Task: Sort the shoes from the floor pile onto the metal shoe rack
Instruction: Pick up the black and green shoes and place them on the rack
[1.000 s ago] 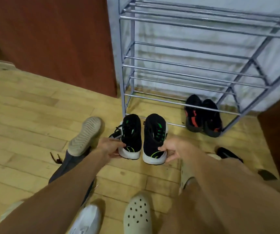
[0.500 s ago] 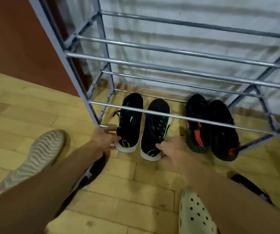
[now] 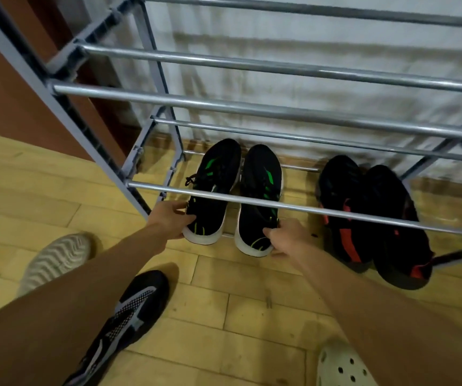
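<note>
Two black sneakers with green accents and white soles sit side by side on the lowest bars of the metal shoe rack (image 3: 266,111). My left hand (image 3: 170,218) grips the heel of the left sneaker (image 3: 216,188). My right hand (image 3: 288,236) pinches the heel of the right sneaker (image 3: 259,196). Both heels stick out past the front bar. A black pair with red stripes (image 3: 372,218) rests on the same level to the right.
On the wooden floor lie an upturned grey-soled shoe (image 3: 57,260), a black and grey mesh sneaker (image 3: 129,316) and a white clog (image 3: 341,366). A brown cabinet (image 3: 15,101) stands left of the rack, and a white wall is behind it.
Both hands have pushed the green-accented pair forward from the floor under the front bar onto the bottom level. My view has moved closer to the rack.
</note>
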A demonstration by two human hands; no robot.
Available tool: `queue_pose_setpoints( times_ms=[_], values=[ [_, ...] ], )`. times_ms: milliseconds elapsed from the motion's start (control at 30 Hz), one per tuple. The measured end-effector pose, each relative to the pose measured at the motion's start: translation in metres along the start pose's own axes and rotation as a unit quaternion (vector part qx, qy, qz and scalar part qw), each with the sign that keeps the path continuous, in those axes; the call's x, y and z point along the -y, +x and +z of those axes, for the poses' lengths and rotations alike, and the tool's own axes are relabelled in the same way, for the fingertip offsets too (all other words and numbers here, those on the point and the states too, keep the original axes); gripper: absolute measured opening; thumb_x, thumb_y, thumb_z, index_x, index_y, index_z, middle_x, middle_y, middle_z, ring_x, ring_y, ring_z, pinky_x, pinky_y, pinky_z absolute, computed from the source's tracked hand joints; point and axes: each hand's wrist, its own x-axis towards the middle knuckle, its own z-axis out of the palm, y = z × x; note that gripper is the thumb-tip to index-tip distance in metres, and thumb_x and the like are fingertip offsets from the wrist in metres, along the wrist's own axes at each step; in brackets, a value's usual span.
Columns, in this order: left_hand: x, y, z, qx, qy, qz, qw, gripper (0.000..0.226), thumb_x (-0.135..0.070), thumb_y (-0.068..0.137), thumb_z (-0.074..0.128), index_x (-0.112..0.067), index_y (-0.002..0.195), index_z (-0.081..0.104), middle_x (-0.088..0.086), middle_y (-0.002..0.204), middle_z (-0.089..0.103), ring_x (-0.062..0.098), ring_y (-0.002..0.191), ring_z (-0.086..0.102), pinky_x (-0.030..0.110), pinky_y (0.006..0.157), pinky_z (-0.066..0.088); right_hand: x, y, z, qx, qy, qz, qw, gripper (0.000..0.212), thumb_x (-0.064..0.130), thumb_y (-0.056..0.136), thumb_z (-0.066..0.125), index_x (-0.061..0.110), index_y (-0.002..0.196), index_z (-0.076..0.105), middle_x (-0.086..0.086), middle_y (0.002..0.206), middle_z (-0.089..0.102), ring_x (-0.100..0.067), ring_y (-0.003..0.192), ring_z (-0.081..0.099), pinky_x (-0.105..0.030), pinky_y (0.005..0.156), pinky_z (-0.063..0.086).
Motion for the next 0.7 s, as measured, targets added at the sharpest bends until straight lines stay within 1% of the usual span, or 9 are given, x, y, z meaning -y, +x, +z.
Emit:
queue_pose_setpoints(
  times_ms=[67, 133, 267, 333, 400, 467, 533, 600, 700],
  values=[
    [-0.002, -0.004, 0.002, -0.015, 0.025, 0.01, 1.0, 0.05, -0.013, 0.089, 0.065, -0.008, 0.137, 0.05, 0.011, 0.111, 0.066, 0.029, 0.102, 0.065, 0.04, 0.088, 0.055, 0.002, -0.006, 0.0, 0.004, -0.011, 0.0, 1.0, 0.032, 0.024, 0.095, 0.058, 0.007, 0.122, 0.062, -0.014, 0.116, 0.066, -0.03, 0.1, 0.066, -0.041, 0.079, 0.061],
    [-0.003, -0.012, 0.002, -0.028, 0.021, 0.001, 0.999, 0.056, -0.02, 0.088, 0.067, -0.009, 0.14, 0.048, 0.013, 0.125, 0.063, 0.029, 0.11, 0.062, 0.043, 0.096, 0.052, 0.005, -0.018, -0.001, -0.001, -0.02, 0.002, 1.0, 0.034, 0.026, 0.095, 0.057, 0.009, 0.125, 0.06, -0.013, 0.12, 0.063, -0.029, 0.102, 0.062, -0.041, 0.079, 0.06],
    [0.0, -0.042, -0.012, 0.002, 0.033, -0.003, 0.999, 0.06, -0.028, 0.087, 0.067, -0.009, 0.14, 0.047, 0.013, 0.135, 0.055, 0.03, 0.122, 0.053, 0.044, 0.104, 0.045, 0.017, -0.054, -0.006, 0.007, -0.065, 0.005, 0.998, 0.03, 0.016, 0.092, 0.057, 0.008, 0.12, 0.06, -0.012, 0.118, 0.06, -0.029, 0.099, 0.059, -0.042, 0.08, 0.06],
    [0.006, -0.064, -0.027, 0.022, 0.043, 0.005, 0.999, 0.054, -0.029, 0.087, 0.068, -0.009, 0.134, 0.054, 0.012, 0.131, 0.056, 0.028, 0.119, 0.054, 0.043, 0.104, 0.045, 0.028, -0.081, -0.004, 0.023, -0.098, -0.011, 0.995, 0.026, 0.014, 0.09, 0.057, 0.005, 0.115, 0.062, -0.013, 0.115, 0.061, -0.031, 0.1, 0.06, -0.044, 0.081, 0.06],
    [0.014, -0.088, -0.045, 0.034, 0.042, 0.017, 0.998, 0.049, -0.027, 0.087, 0.068, -0.007, 0.13, 0.057, 0.011, 0.119, 0.059, 0.025, 0.107, 0.058, 0.039, 0.098, 0.049, 0.04, -0.113, 0.001, 0.045, -0.13, -0.04, 0.99, 0.025, 0.015, 0.09, 0.057, 0.003, 0.111, 0.063, -0.015, 0.113, 0.062, -0.034, 0.1, 0.062, -0.046, 0.082, 0.059],
    [0.021, -0.113, -0.067, 0.043, 0.039, 0.02, 0.998, 0.05, -0.026, 0.085, 0.07, -0.004, 0.128, 0.057, 0.01, 0.113, 0.059, 0.023, 0.099, 0.059, 0.035, 0.09, 0.051, 0.052, -0.15, 0.009, 0.061, -0.165, -0.066, 0.982, 0.026, 0.016, 0.09, 0.057, 0.002, 0.112, 0.062, -0.016, 0.109, 0.063, -0.034, 0.097, 0.065, -0.044, 0.082, 0.06],
    [0.028, -0.142, -0.09, 0.052, 0.055, 0.026, 0.997, 0.049, -0.028, 0.085, 0.07, -0.004, 0.126, 0.058, 0.009, 0.112, 0.06, 0.022, 0.096, 0.061, 0.031, 0.084, 0.052, 0.062, -0.189, 0.017, 0.064, -0.195, -0.088, 0.975, 0.029, 0.015, 0.091, 0.055, 0.002, 0.116, 0.058, -0.013, 0.101, 0.06, -0.031, 0.095, 0.065, -0.04, 0.082, 0.059],
    [0.038, -0.173, -0.116, 0.056, 0.077, 0.038, 0.995, 0.048, -0.032, 0.086, 0.068, -0.007, 0.125, 0.059, 0.009, 0.114, 0.062, 0.022, 0.1, 0.063, 0.031, 0.085, 0.053, 0.068, -0.227, 0.028, 0.068, -0.203, -0.103, 0.971, 0.032, 0.014, 0.091, 0.053, 0.001, 0.12, 0.055, -0.013, 0.1, 0.056, -0.031, 0.096, 0.064, -0.039, 0.082, 0.057],
    [0.061, -0.22, -0.151, 0.048, 0.081, 0.042, 0.995, 0.045, -0.032, 0.088, 0.065, -0.007, 0.125, 0.059, 0.011, 0.12, 0.063, 0.026, 0.107, 0.063, 0.034, 0.093, 0.051, 0.067, -0.278, 0.048, 0.085, -0.2, -0.114, 0.969, 0.029, 0.013, 0.092, 0.052, 0.002, 0.118, 0.053, -0.017, 0.107, 0.059, -0.034, 0.099, 0.066, -0.041, 0.084, 0.059]
  ],
)
